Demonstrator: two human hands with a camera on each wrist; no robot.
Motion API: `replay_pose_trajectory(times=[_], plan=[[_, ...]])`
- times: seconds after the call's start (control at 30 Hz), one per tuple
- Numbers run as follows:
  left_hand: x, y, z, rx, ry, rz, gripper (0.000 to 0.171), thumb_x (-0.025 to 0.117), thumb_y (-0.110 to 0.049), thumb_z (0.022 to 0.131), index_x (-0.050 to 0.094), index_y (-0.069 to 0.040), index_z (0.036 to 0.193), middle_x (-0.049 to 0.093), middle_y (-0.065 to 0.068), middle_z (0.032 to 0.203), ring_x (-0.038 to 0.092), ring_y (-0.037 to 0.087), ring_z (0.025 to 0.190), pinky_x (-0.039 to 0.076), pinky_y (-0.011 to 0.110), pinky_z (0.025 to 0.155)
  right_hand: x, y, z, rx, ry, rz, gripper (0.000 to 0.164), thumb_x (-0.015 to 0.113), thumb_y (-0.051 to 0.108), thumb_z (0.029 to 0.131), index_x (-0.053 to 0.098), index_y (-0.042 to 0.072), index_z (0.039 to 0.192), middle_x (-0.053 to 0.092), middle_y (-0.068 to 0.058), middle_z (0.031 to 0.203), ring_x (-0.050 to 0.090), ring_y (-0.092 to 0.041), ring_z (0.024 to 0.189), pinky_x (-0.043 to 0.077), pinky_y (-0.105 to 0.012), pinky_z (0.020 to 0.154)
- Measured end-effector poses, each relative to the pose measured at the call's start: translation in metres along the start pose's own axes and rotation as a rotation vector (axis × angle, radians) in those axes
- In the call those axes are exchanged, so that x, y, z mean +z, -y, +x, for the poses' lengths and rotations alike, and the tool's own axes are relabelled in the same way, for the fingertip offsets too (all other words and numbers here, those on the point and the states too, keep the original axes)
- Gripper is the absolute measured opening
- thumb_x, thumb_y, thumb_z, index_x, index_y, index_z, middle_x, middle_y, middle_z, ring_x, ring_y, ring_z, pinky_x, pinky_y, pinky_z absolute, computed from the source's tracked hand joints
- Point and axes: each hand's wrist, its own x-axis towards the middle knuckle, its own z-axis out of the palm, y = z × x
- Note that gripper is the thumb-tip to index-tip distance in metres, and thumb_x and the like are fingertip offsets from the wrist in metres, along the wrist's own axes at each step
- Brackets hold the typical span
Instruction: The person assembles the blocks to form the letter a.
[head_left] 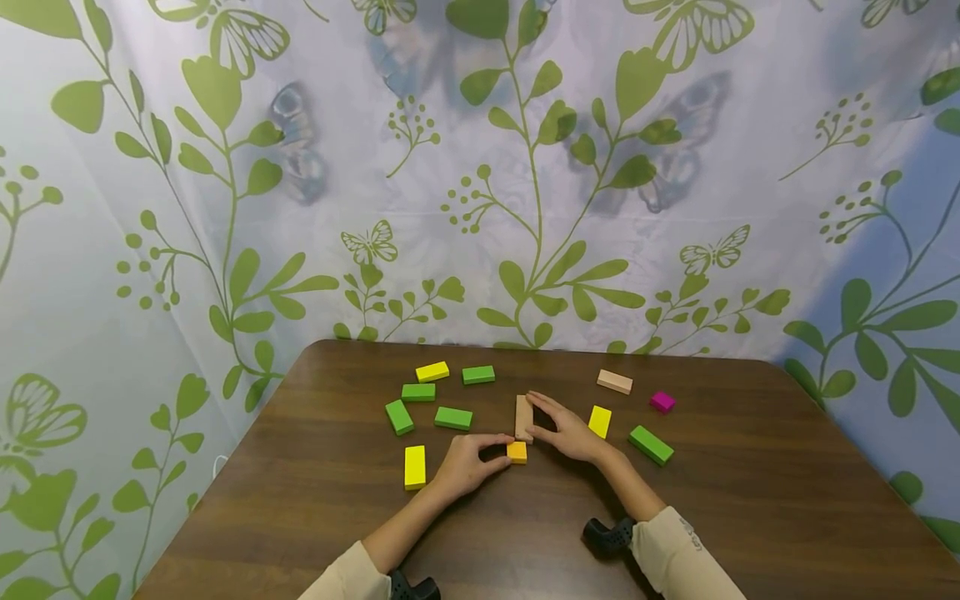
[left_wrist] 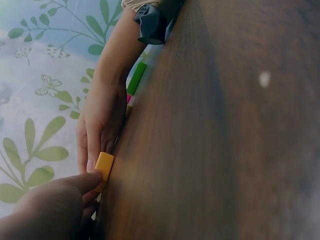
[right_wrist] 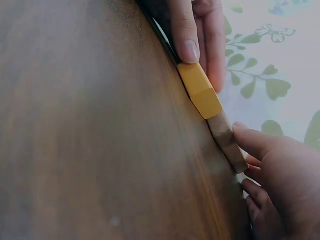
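Observation:
My left hand (head_left: 463,467) pinches a small orange block (head_left: 517,452) between thumb and fingers on the brown table. Directly beyond it lies a longer natural-wood block (head_left: 522,417), held by my right hand (head_left: 573,433) with the thumb on its side and the fingers toward its far end. In the right wrist view the orange block (right_wrist: 200,90) meets the end of the wood block (right_wrist: 226,140). From the left wrist, the orange block (left_wrist: 104,165) shows under my left thumb, while the wood block is hidden.
Several green blocks (head_left: 453,418) and two yellow blocks (head_left: 415,467) lie to the left. On the right are a yellow block (head_left: 599,422), a green block (head_left: 651,445), a magenta block (head_left: 662,402) and another wood block (head_left: 615,382). A patterned curtain (head_left: 525,167) hangs behind the table (head_left: 300,500).

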Motion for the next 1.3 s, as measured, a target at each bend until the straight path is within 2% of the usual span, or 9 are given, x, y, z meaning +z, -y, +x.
replay_pose_trajectory(times=[0.2, 0.4, 0.7, 0.9, 1.07, 1.3], plan=[[0.005, 0.000, 0.007, -0.002, -0.030, 0.017, 0.030, 0.069, -0.022, 0.084, 0.068, -0.012, 0.112, 0.065, 0.006, 0.110, 0.061, 0.019, 0.102, 0.049, 0.035, 0.085, -0.002, -0.002, 0.005, 0.012, -0.011, 0.016, 0.064, 0.055, 0.034, 0.093, 0.031, 0.002, 0.143, 0.025, -0.018, 0.148, 0.025, -0.035, 0.133, 0.025, -0.056, 0.102], [0.010, 0.001, 0.013, -0.012, -0.067, 0.023, 0.031, 0.069, -0.020, 0.084, 0.068, -0.011, 0.114, 0.066, 0.006, 0.109, 0.062, 0.019, 0.101, 0.050, 0.034, 0.084, -0.004, -0.008, 0.009, 0.020, -0.016, 0.020, 0.062, 0.056, 0.033, 0.092, 0.033, 0.005, 0.143, 0.026, -0.014, 0.148, 0.026, -0.032, 0.134, 0.024, -0.055, 0.103], [0.015, -0.002, 0.018, -0.054, -0.082, 0.032, 0.034, 0.070, -0.024, 0.083, 0.067, -0.011, 0.114, 0.065, 0.002, 0.110, 0.060, 0.018, 0.103, 0.048, 0.034, 0.086, -0.003, -0.012, 0.010, 0.012, -0.022, 0.017, 0.063, 0.055, 0.036, 0.092, 0.034, 0.005, 0.143, 0.027, -0.013, 0.148, 0.026, -0.031, 0.134, 0.025, -0.054, 0.103], [0.018, -0.006, 0.020, -0.063, -0.090, 0.033, 0.034, 0.070, -0.023, 0.082, 0.068, -0.010, 0.113, 0.065, 0.006, 0.110, 0.060, 0.019, 0.103, 0.049, 0.036, 0.086, -0.002, -0.013, 0.008, 0.019, -0.051, 0.010, 0.062, 0.056, 0.035, 0.092, 0.035, 0.005, 0.142, 0.027, -0.013, 0.148, 0.028, -0.033, 0.133, 0.027, -0.056, 0.102], [0.024, -0.007, 0.023, -0.084, -0.096, 0.052, 0.034, 0.071, -0.024, 0.082, 0.068, -0.012, 0.113, 0.064, 0.006, 0.111, 0.060, 0.020, 0.103, 0.049, 0.036, 0.086, -0.002, -0.014, 0.007, -0.009, -0.030, -0.022, 0.066, 0.056, 0.040, 0.090, 0.033, 0.008, 0.144, 0.023, -0.015, 0.149, 0.027, -0.036, 0.132, 0.029, -0.058, 0.099], [0.030, -0.011, 0.025, -0.074, -0.121, 0.088, 0.034, 0.072, -0.027, 0.080, 0.070, -0.012, 0.110, 0.065, 0.010, 0.110, 0.061, 0.024, 0.102, 0.050, 0.040, 0.083, -0.006, -0.015, 0.003, -0.019, -0.039, -0.013, 0.064, 0.059, 0.036, 0.090, 0.036, 0.007, 0.142, 0.024, -0.017, 0.148, 0.027, -0.038, 0.132, 0.027, -0.061, 0.098]])
